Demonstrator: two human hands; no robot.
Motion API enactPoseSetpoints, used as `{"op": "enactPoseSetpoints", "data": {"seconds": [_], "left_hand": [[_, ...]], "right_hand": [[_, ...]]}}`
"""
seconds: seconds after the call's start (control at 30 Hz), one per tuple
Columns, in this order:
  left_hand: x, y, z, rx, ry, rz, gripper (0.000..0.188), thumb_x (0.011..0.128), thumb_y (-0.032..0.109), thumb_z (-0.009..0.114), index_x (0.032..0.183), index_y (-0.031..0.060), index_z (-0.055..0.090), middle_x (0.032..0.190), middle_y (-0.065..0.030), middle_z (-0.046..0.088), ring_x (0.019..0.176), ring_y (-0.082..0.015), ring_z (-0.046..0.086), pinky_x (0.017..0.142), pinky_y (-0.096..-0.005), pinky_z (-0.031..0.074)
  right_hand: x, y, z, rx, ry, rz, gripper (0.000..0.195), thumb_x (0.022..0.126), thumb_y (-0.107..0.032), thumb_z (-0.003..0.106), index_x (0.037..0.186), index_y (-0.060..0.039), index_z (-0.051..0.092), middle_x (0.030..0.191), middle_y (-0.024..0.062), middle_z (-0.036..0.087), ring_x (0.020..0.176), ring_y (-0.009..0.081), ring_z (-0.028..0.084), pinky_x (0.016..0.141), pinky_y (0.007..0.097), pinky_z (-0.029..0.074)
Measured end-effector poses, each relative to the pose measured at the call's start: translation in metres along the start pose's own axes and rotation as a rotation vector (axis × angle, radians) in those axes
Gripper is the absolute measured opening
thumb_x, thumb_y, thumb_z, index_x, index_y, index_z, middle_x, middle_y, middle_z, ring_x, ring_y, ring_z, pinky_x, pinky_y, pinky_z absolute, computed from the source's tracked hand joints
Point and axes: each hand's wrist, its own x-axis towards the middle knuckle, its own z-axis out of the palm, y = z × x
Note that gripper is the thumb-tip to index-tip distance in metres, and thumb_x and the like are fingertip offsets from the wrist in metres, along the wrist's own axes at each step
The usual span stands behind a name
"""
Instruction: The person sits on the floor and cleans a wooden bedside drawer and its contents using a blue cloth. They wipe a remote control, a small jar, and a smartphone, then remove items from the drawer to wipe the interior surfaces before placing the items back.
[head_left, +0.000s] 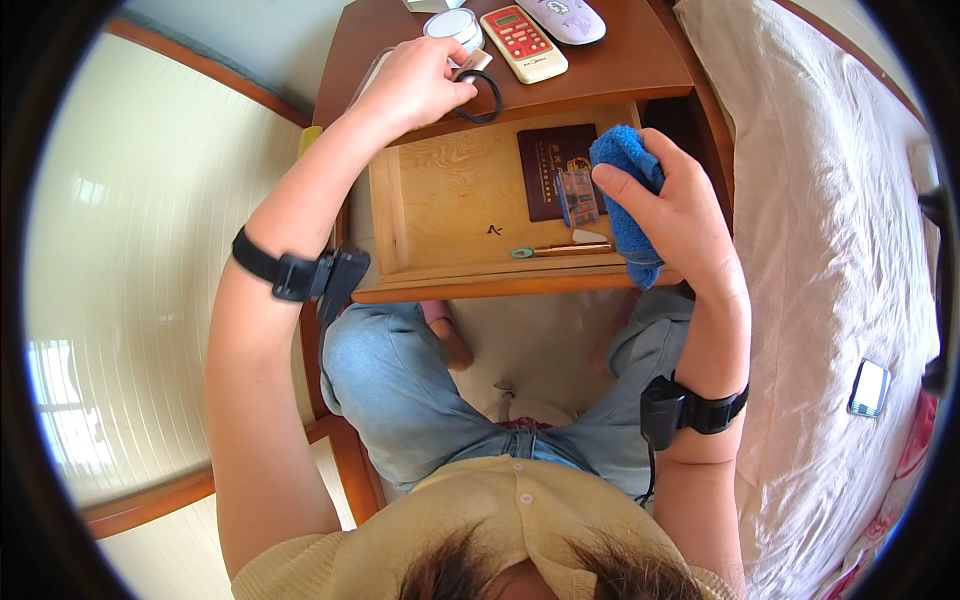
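Observation:
Above the front edge of the wooden nightstand top (615, 71), my left hand (420, 82) pinches a small beige block (474, 64) and a black elastic loop (498, 97) that hangs from the fingers. My right hand (686, 206) grips a folded blue terry cloth (630, 210) over the right part of the pulled-out wooden drawer (442, 202). Inside the drawer lie a dark maroon booklet (540, 169) with gold writing, a small clear plastic packet (577, 199) on it, a slim tool with a teal end (559, 250) and a small white piece (589, 236). The cloth partly hides the booklet.
On the nightstand top are a white round container (454, 28), a red and cream remote control (523, 45) and a lilac case (566, 19). A bed with a pale sheet (810, 247) borders the right, with a phone (870, 387) on it. A cream panelled door (165, 262) stands left.

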Motion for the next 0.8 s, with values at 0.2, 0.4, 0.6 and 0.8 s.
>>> {"op": "enactPoseSetpoints", "data": {"seconds": [0.2, 0.4, 0.6, 0.8], "left_hand": [[0.03, -0.039, 0.027, 0.19, 0.296, 0.147, 0.033, 0.077, 0.01, 0.08, 0.098, 0.0029, 0.055, 0.09, -0.0113, 0.063, 0.082, -0.028, 0.063, 0.075, -0.0408, 0.052], [0.028, -0.04, 0.022, 0.126, 0.275, 0.087, 0.028, 0.081, 0.012, 0.075, 0.102, 0.0051, 0.059, 0.107, -0.0135, 0.062, 0.096, -0.0354, 0.063, 0.084, -0.0444, 0.053], [-0.012, 0.009, 0.035, -0.043, 0.256, 0.31, 0.015, 0.082, 0.014, 0.065, 0.095, 0.0062, 0.067, 0.095, -0.0081, 0.068, 0.085, -0.0286, 0.067, 0.077, -0.0407, 0.055], [-0.003, 0.026, 0.097, -0.146, -0.522, -0.038, 0.048, 0.089, 0.022, 0.069, 0.127, -0.0041, 0.058, 0.118, -0.0178, 0.066, 0.106, -0.0257, 0.064, 0.088, -0.0348, 0.052]], "right_hand": [[0.002, 0.003, -0.001, -0.01, 0.016, -0.055, 0.036, 0.09, -0.028, 0.074, 0.105, 0.0016, 0.06, 0.082, 0.0044, 0.059, 0.073, 0.01, 0.054, 0.065, 0.0268, 0.049], [0.003, 0.003, -0.003, 0.006, 0.056, -0.048, 0.042, 0.089, -0.031, 0.074, 0.111, 0.0025, 0.061, 0.087, 0.0099, 0.062, 0.077, 0.0151, 0.06, 0.07, 0.0293, 0.053], [0.002, 0.008, -0.01, 0.017, 0.16, -0.103, 0.045, 0.088, -0.035, 0.073, 0.109, 0.0035, 0.062, 0.084, 0.0156, 0.065, 0.074, 0.0215, 0.064, 0.071, 0.0338, 0.055], [0.002, 0.009, -0.015, -0.044, 0.135, -0.053, 0.047, 0.087, -0.035, 0.073, 0.11, 0.0035, 0.062, 0.087, 0.0182, 0.065, 0.076, 0.0244, 0.065, 0.072, 0.0361, 0.054]]}}
